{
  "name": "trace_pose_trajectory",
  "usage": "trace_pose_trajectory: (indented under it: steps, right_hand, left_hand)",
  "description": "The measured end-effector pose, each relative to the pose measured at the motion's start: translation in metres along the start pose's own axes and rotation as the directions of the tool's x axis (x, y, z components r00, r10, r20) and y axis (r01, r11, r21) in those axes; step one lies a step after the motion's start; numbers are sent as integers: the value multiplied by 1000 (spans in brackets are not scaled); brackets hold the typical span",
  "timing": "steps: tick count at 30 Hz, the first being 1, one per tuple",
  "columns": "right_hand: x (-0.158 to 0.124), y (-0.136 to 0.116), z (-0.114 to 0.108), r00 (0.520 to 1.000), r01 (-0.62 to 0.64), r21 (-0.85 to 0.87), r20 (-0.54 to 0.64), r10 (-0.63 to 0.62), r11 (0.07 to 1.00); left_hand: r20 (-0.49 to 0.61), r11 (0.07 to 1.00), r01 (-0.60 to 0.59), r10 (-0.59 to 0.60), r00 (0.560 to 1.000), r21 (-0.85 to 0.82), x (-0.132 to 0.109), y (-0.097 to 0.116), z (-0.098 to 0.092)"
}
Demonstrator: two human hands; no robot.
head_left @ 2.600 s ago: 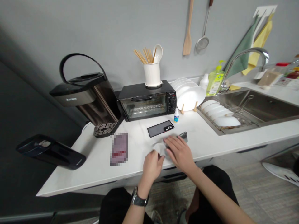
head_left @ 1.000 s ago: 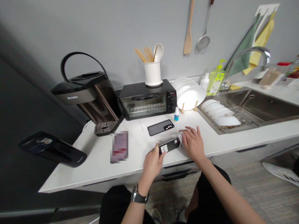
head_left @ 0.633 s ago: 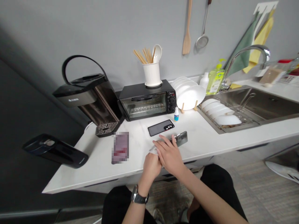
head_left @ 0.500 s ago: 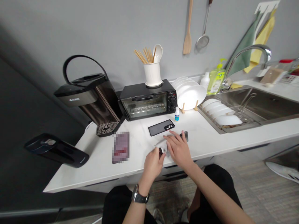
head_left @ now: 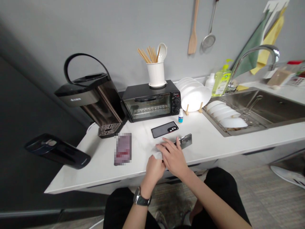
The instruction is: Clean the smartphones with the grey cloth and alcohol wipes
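Fingers of the left hand (head_left: pixel 154 168) were curled shut around what seemed to be the near end of the phone (head_left: pixel 186 141), mostly hidden beneath both hands. Those of the right hand (head_left: pixel 174 159) lay spread across its middle, over a white wipe (head_left: pixel 157 155) that showed at their 9 o'clock; whether they pinched it or only pressed on it could not be told. From the right fingertips, the phone's camera end stuck out toward 2 o'clock, low over the counter (head_left: pixel 140 152).

As far as could be judged, a rub-down of the phone was under way; how much of its surface had been covered was hidden. Phone and black-rimmed case (head_left: pixel 162 130) were apart, the case lying flat at 12 o'clock from the hands, not fitted on.

Between 9 and 10 o'clock lay a mauve item (head_left: pixel 123 149), too pixelated to identify. Beyond the case, a small bottle (head_left: pixel 180 117) with a blue label stood upright just short of 1 o'clock. Farther off were the toaster oven (head_left: pixel 147 106) between 11 and 12, racked plates (head_left: pixel 196 98) at 1 and the sink (head_left: pixel 274 109) at 2.
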State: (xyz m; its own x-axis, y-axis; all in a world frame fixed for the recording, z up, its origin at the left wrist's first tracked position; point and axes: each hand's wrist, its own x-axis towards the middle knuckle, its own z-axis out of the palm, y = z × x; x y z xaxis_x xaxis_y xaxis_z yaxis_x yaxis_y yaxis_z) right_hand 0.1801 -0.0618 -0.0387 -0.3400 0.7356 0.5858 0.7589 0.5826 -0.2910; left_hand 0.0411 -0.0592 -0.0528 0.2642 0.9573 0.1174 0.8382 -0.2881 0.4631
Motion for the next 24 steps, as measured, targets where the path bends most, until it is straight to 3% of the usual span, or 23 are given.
trace_pose_trajectory:
  steps: [4,9,12,16,21,24]
  right_hand:
    - [-2,10,-6,1000,17,-38,16,-17,999]
    - [-11,69,-34,985,-157,-174,-105,140,972]
    - [-12,86,-43,960,-254,-204,-172,221,945]
    - [-9,59,-33,955,-260,-149,-183,231,954]
    - [2,-1,-12,1000,-7,-54,7,7,999]
    - [6,0,-12,998,29,-65,50,-26,997]
  left_hand:
    - [-20,999,-25,24,1000,-37,-1,0,-1]
    - [23,997,53,-51,998,-64,-2,4,-5]
    - [18,997,59,-58,998,-49,-1,5,-6]
    - [3,998,33,-33,999,-54,-1,5,-6]
    - [79,996,39,-45,996,82,-1,3,-5]
    - [77,994,49,-57,995,99,-2,2,-5]
